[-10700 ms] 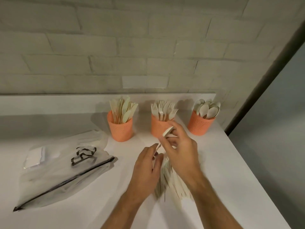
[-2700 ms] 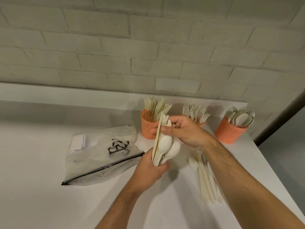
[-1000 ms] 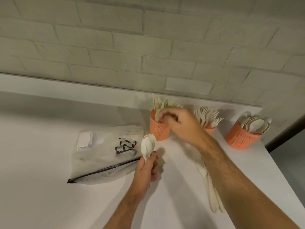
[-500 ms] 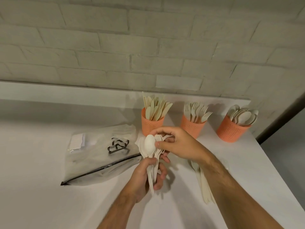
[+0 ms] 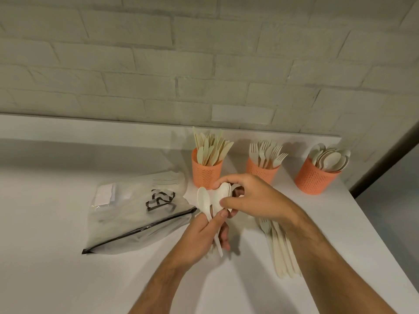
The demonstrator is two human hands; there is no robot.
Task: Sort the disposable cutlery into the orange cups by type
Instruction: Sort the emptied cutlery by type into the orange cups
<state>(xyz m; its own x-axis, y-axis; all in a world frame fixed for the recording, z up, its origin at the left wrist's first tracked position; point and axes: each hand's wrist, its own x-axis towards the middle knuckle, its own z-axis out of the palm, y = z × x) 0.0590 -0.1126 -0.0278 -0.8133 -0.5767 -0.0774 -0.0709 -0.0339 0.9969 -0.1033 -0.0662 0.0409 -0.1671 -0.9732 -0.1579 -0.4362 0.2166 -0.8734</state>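
Three orange mesh plastic cups stood in a row at the back of the white tabletop (image 5: 68,257), near the pale brick wall (image 5: 204,64). The left orange cup (image 5: 206,172) was packed with pale knives (image 5: 212,147). The middle orange cup (image 5: 260,171) was packed with pale forks (image 5: 266,152). The right orange cup (image 5: 314,177) was packed with pale spoons (image 5: 328,157). So most of the sorting looked done.

Some pieces were not in a cup yet. A small bunch of cream plastic spoons (image 5: 217,198) was up in the air, just in front of the left cup. The left hand (image 5: 199,234) had its grip curled round the spoon handles from below. The right hand (image 5: 254,198) pinched the spoon bowls at the top, with its thumb and fingers pressed on them. This bunch probably belonged in the right cup, which was well apart from the hands.

A loose pile of cream plastic cutlery (image 5: 278,248) lay flat on the tabletop, beside the right forearm. A fork head showed at its near-wall end. I could not tell what kind the other pieces were. That pile was left to sort too.

A clear plastic zip bag with a black strip (image 5: 136,211) lay to the left of the hands. It looked flat, with a white card inside.
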